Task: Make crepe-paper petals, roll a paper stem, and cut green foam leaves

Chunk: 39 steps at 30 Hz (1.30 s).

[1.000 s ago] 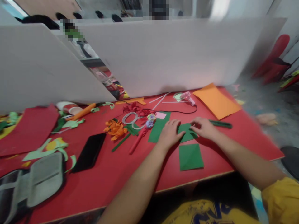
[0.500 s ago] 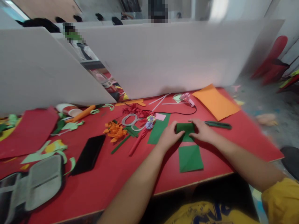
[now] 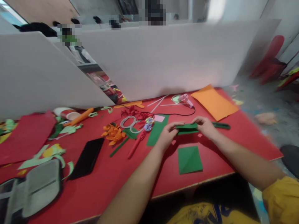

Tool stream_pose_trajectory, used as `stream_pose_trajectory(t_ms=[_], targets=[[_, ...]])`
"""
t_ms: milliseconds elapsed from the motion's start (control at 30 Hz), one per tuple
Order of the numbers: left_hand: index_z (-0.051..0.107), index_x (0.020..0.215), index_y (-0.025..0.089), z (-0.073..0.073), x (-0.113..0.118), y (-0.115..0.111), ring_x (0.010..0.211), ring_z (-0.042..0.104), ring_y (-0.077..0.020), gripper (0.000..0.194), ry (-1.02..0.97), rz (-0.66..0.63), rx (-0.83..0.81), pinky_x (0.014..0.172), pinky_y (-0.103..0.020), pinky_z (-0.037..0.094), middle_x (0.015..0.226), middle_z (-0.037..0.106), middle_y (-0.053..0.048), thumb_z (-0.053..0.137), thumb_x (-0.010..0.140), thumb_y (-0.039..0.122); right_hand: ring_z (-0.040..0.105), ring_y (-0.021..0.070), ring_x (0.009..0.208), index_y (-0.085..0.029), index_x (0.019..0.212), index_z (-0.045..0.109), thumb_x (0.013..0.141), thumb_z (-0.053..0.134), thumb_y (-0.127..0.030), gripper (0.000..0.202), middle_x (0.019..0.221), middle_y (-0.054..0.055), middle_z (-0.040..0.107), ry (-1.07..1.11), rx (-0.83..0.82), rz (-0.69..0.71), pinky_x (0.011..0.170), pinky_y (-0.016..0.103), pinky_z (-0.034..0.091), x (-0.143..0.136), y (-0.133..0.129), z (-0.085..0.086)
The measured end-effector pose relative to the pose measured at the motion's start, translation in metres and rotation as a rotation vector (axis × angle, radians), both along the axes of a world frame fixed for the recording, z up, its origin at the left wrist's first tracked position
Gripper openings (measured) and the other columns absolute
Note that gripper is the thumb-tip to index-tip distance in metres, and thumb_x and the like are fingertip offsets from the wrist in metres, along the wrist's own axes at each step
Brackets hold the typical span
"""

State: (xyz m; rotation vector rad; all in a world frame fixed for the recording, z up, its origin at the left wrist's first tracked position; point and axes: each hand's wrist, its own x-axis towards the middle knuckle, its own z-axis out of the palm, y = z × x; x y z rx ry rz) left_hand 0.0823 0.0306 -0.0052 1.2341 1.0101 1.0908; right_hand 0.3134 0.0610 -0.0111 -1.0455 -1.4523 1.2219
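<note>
A folded piece of green paper [image 3: 187, 128] is held between my two hands, a little above the red table [image 3: 130, 177]. My left hand [image 3: 168, 134] pinches its left end, and my right hand [image 3: 203, 127] grips the right end. Nearer to me, a creased green square [image 3: 190, 160] lies flat on the table. Left of my left hand is a larger green sheet [image 3: 157, 132]. A dark green cutter [image 3: 221, 125] rests just beyond my right hand.
Orange paper [image 3: 216, 101] and a pink glue gun [image 3: 186, 100] lie at the back. Further left are an orange paper flower [image 3: 114, 134], a coiled wire [image 3: 128, 122], a black phone [image 3: 87, 158] and an open grey case [image 3: 42, 188]. A white partition [image 3: 168, 59] stands behind.
Both hands have lifted and tilted the green paper, so it now shows as a narrow strip rather than its broad face. The view has shifted slightly.
</note>
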Motion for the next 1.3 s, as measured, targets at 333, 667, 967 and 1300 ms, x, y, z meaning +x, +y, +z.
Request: stream_pose_trajectory(t_ms=[333, 667, 967, 1300], targets=[[0.077, 0.117, 0.022, -0.006, -0.001, 0.005, 0.092, 0.072, -0.0226, 0.048, 0.128, 0.084, 0.006, 0.077, -0.033, 0.06, 0.111, 0.077, -0.008, 0.089, 0.076, 0.043, 0.07, 0.022, 0.099, -0.028, 0.106, 0.082, 0.084, 0.062, -0.018, 0.032, 0.117, 0.007, 0.072, -0.074, 0.228, 0.138, 0.084, 0.037, 0.059, 0.005, -0.005, 0.01], [0.072, 0.122, 0.021, -0.001, 0.004, 0.0, 0.082, 0.071, -0.0187, 0.053, 0.034, 0.042, -0.108, 0.072, -0.028, 0.056, 0.103, 0.078, -0.007, 0.091, 0.076, 0.04, 0.072, 0.0177, 0.075, -0.02, 0.092, 0.078, 0.062, 0.097, -0.038, 0.039, 0.084, 0.001, 0.079, 0.151, -0.206, 0.079, 0.08, 0.035, 0.059, -0.005, 0.008, -0.01], [0.077, 0.115, 0.018, 0.003, 0.004, -0.002, 0.058, 0.058, -0.0111, 0.057, 0.043, 0.078, -0.189, 0.051, -0.021, 0.043, 0.08, 0.073, -0.003, 0.091, 0.073, 0.053, 0.076, 0.0193, 0.079, -0.023, 0.093, 0.082, 0.064, 0.097, -0.04, 0.036, 0.09, 0.003, 0.084, 0.181, -0.176, 0.096, 0.084, 0.036, 0.06, -0.004, 0.011, -0.011], [0.079, 0.111, 0.016, -0.008, 0.001, 0.004, 0.063, 0.061, -0.0139, 0.056, 0.143, 0.127, -0.104, 0.043, -0.019, 0.043, 0.085, 0.073, -0.004, 0.09, 0.073, 0.054, 0.076, 0.0204, 0.075, -0.023, 0.094, 0.079, 0.059, 0.1, -0.041, 0.044, 0.081, 0.001, 0.081, 0.141, -0.174, 0.058, 0.079, 0.037, 0.061, -0.005, 0.011, -0.015]])
